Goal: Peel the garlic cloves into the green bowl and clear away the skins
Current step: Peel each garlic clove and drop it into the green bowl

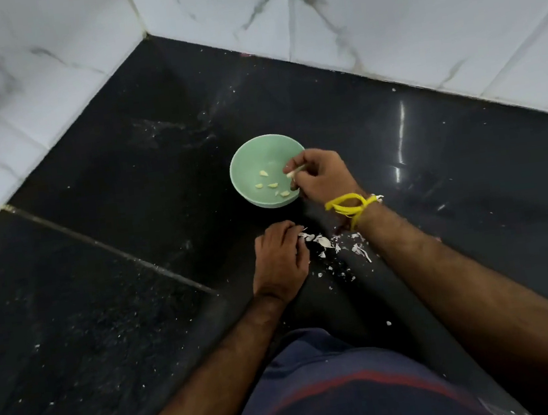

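Note:
A green bowl (252,154) stands on the black counter and holds several peeled garlic cloves (273,185). My right hand (322,175) hovers over the bowl's right rim and pinches a pale garlic clove (295,170) between thumb and fingers. My left hand (280,258) rests on the counter below the bowl, fingers curled down beside a scatter of white garlic skins (325,242). What lies under its fingers is hidden.
The black stone counter (134,259) runs into a corner of white marble-tiled walls (379,4). Small skin flakes lie scattered near the front, around (341,273). A yellow thread band (351,204) circles my right wrist.

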`<state>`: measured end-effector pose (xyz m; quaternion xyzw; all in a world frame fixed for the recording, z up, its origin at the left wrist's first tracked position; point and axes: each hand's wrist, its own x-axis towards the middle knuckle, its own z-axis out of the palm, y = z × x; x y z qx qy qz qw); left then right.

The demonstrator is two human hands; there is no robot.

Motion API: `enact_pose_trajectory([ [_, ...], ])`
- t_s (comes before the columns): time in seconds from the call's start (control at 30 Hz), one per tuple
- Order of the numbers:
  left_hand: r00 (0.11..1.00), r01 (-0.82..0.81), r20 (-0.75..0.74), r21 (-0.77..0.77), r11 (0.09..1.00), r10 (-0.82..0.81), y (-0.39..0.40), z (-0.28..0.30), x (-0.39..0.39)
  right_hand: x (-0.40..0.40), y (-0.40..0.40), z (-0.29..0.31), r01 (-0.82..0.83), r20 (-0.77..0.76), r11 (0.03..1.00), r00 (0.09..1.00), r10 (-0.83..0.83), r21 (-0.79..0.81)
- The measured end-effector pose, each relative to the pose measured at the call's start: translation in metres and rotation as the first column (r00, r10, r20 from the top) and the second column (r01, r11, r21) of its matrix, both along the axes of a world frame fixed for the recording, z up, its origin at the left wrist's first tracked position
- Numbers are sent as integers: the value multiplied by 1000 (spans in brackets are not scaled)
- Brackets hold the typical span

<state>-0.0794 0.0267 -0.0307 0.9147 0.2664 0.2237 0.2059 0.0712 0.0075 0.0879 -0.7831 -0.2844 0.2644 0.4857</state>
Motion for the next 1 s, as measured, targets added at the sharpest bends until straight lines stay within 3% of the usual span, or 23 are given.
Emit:
enact_pose_trajectory([
  [0.07,1000,1,1,2,1000,-1,1,-1,0,4,21,-1,-63,121,993,990,75,-105],
  [0.13,1000,-1,1,-2,1000,1,1,-2,0,7,34,-3,-93,149,983,982,117,-161],
  [0.6,1000,5,-16,54,999,-4,1,-2,0,-17,-35,-32,51,324,998,945,-40,-25],
  [1.0,996,27,84,110,994,-36,-3,3,-3,-36,-94,-56,82,401,977,916,5,-200],
])
